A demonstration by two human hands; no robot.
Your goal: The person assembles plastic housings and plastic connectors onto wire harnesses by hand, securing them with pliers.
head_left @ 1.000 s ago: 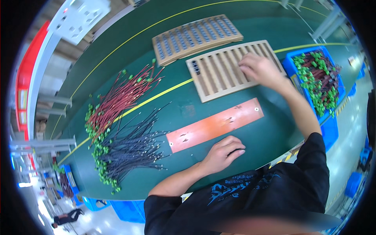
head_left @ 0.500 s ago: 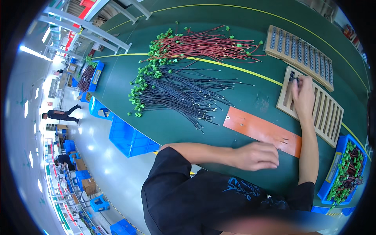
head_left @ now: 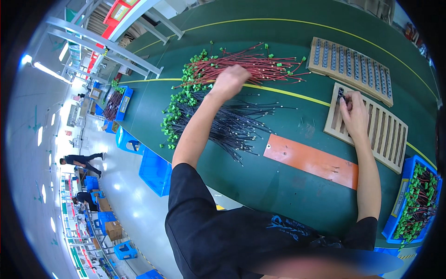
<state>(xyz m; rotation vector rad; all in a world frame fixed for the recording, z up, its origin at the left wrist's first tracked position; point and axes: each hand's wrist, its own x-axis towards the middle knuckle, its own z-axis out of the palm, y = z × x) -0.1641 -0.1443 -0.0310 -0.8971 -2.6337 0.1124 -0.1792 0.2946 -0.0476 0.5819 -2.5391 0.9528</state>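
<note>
Over the bundle of red wires with green connectors (head_left: 274,66), my left hand (head_left: 227,83) is bent downward with its fingers curled. Its fingertips are partly hidden, and I cannot make out what lies between them. My right hand (head_left: 355,114) is closed at the far left end of the slotted wooden tray (head_left: 389,139), thumb and fingers pinched on a small black part (head_left: 342,99). Another dark round part (head_left: 341,90) shows in the slot just beyond the fingertips. Black wires with green connectors (head_left: 223,123) lie below my left hand.
A wooden board with rows of metallic parts (head_left: 351,63) lies behind the tray. An orange strip (head_left: 311,160) is nearer to me. Blue bins of wires (head_left: 395,204) stand at the right and the far left (head_left: 124,103). A metal frame (head_left: 102,44) rises at the upper left.
My left hand has swung from in front of my chest out to the red wires at the far left. My right hand stays at the tray's end, shifted only slightly.
</note>
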